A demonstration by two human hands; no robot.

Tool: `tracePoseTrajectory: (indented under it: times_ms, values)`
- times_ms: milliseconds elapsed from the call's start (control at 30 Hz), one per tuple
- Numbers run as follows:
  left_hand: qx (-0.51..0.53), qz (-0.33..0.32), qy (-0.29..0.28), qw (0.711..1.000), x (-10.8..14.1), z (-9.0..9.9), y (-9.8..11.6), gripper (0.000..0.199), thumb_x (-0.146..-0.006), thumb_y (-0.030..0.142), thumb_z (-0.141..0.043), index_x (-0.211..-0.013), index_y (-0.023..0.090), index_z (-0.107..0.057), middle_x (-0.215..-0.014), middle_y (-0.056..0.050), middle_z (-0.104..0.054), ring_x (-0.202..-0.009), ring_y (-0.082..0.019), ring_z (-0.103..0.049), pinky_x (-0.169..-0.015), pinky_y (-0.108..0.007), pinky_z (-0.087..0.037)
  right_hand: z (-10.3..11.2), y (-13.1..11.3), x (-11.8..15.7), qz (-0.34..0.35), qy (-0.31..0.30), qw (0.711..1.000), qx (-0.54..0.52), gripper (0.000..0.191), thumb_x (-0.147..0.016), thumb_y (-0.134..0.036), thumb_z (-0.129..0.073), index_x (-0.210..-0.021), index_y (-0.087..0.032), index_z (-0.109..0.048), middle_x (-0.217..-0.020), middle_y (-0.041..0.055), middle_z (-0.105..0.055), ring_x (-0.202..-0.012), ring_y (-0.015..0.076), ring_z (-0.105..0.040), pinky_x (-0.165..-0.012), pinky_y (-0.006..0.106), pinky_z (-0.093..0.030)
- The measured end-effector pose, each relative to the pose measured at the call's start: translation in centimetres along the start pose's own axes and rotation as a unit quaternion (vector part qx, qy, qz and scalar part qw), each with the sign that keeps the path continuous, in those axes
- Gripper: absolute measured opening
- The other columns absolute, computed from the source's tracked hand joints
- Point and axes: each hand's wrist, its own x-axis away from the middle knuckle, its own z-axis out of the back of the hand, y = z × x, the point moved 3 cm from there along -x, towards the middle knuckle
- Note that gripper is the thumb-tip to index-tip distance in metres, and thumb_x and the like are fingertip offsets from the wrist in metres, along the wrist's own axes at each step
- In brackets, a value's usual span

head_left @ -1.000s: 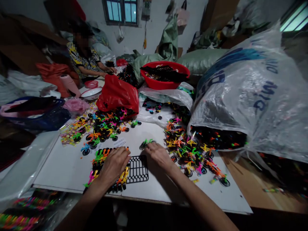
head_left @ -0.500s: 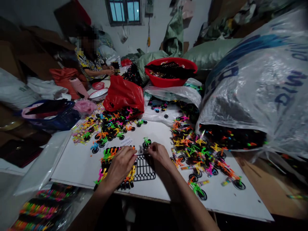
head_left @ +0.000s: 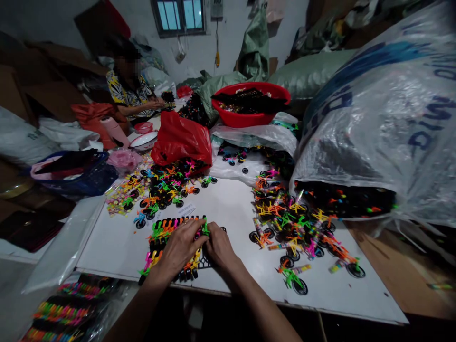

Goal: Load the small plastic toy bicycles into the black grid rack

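A black plastic grid rack point(head_left: 204, 262) lies near the front edge of the white table, its left part packed with rows of colourful toy bicycles point(head_left: 162, 227). My left hand point(head_left: 181, 247) lies over these rows, with its thumb and forefinger closed at a green toy bicycle point(head_left: 205, 226). From the right, my right hand point(head_left: 221, 246) grips the same green toy bicycle at the rack's upper edge. A black wheel shows just beyond my right fingers. Both hands cover most of the rack's bare right part, and the fingertips are partly hidden.
Loose toy bicycles are heaped on the right point(head_left: 292, 218) and at the back left point(head_left: 167, 185). Behind them are a red plastic bag point(head_left: 181, 137), a red basin point(head_left: 245, 118) and a big white sack point(head_left: 374, 133). Another person point(head_left: 130, 95) sits at the far left.
My right hand has brought the green toy bicycle left and down to the rack, against the filled rows. My left hand has stayed over the rack, its fingers now meeting the bicycle.
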Motion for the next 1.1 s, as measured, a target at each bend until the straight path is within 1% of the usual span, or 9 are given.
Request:
tracePoseTrajectory:
  times_ms: [200,333,433,533,600,700,800,933,1100]
  values:
    - [-0.03,-0.008,0.022,0.999,-0.3,-0.4,0.2,0.014,-0.087,0.021,-0.052,-0.099,0.017,-0.058,-0.088,-0.005,-0.064,-0.084,-0.019,-0.061,-0.074,-0.031,-0.049,-0.1,-0.4,-0.4,-0.003,-0.048,0.996,0.075,0.029,-0.082,-0.01,-0.039,-0.108,-0.013,-0.05,-0.099,0.0099,-0.057,-0.088,0.0188,-0.054,-0.077,0.028,-0.041]
    - [-0.021,-0.058,0.039,0.997,0.2,-0.7,-0.1,0.016,-0.091,0.024,-0.045,-0.097,0.017,-0.058,-0.089,-0.005,-0.065,-0.084,-0.019,-0.061,-0.077,-0.032,-0.048,-0.6,-0.5,-0.6,-0.002,-0.041,0.995,0.087,0.024,-0.084,-0.014,-0.04,-0.104,-0.012,-0.053,-0.097,0.0097,-0.059,-0.086,0.0189,-0.056,-0.076,0.028,-0.043]
    - [-0.012,-0.075,0.052,0.996,0.5,-0.9,-0.4,0.018,-0.092,0.023,-0.042,-0.097,0.018,-0.058,-0.089,-0.004,-0.065,-0.083,-0.017,-0.061,-0.077,-0.03,-0.046,0.9,-0.1,0.0,0.036,-0.068,0.995,0.058,0.02,-0.084,-0.017,-0.047,-0.101,-0.014,-0.056,-0.094,0.0068,-0.061,-0.086,0.0171,-0.057,-0.076,0.025,-0.044]
    - [-0.015,-0.075,0.05,0.996,0.6,-1.1,-0.3,0.018,-0.092,0.023,-0.041,-0.091,0.018,-0.059,-0.083,-0.002,-0.063,-0.079,-0.016,-0.06,-0.075,-0.029,-0.045,6.4,1.1,1.2,0.052,-0.066,0.996,0.036,0.025,-0.085,-0.015,-0.049,-0.109,-0.017,-0.056,-0.1,0.0045,-0.061,-0.092,0.014,-0.056,-0.081,0.022,-0.042]
    - [-0.02,-0.078,0.048,0.996,0.5,-1.2,-0.1,0.019,-0.092,0.023,-0.041,-0.089,0.018,-0.058,-0.081,-0.002,-0.062,-0.077,-0.016,-0.06,-0.074,-0.03,-0.045,11.8,2.7,1.6,-0.011,-0.017,0.993,0.114,0.028,-0.086,-0.011,-0.044,-0.111,-0.016,-0.056,-0.105,0.0069,-0.058,-0.092,0.0139,-0.055,-0.082,0.022,-0.041]
    - [-0.024,-0.079,0.049,0.995,0.5,-1.1,0.1,0.017,-0.092,0.023,-0.042,-0.088,0.017,-0.057,-0.08,-0.002,-0.061,-0.075,-0.017,-0.059,-0.072,-0.03,-0.044,19.1,5.1,1.0,-0.109,0.017,0.932,0.344,0.031,-0.089,-0.01,-0.036,-0.107,-0.017,-0.06,-0.107,0.011,-0.054,-0.092,0.0186,-0.053,-0.073,0.026,-0.04]
    - [-0.028,-0.074,0.049,0.996,0.4,-1.0,0.2,0.016,-0.092,0.022,-0.041,-0.088,0.017,-0.056,-0.079,-0.002,-0.06,-0.075,-0.017,-0.058,-0.072,-0.03,-0.044,22.3,6.6,-0.2,-0.108,-0.047,0.883,0.455,0.029,-0.09,-0.011,-0.035,-0.097,-0.015,-0.063,-0.104,0.0122,-0.054,-0.092,0.0205,-0.051,-0.073,0.027,-0.038]
    - [-0.048,-0.068,0.051,0.995,0.1,-0.8,0.0,0.018,-0.092,0.022,-0.039,-0.086,0.017,-0.056,-0.078,-0.003,-0.059,-0.074,-0.017,-0.057,-0.071,-0.031,-0.044,21.6,6.8,-0.9,-0.088,-0.04,0.879,0.466,0.028,-0.091,-0.013,-0.034,-0.098,-0.015,-0.061,-0.101,0.0119,-0.055,-0.09,0.0206,-0.05,-0.075,0.028,-0.037]
    - [-0.062,-0.024,0.042,0.997,-0.2,-0.8,-1.4,0.018,-0.092,0.021,-0.039,-0.087,0.016,-0.056,-0.078,-0.004,-0.058,-0.076,-0.019,-0.056,-0.073,-0.033,-0.045,17.3,5.2,0.2,-0.072,0.029,0.91,0.408,0.019,-0.089,-0.012,-0.04,-0.097,-0.014,-0.056,-0.096,0.0104,-0.058,-0.089,0.0204,-0.052,-0.073,0.028,-0.036]
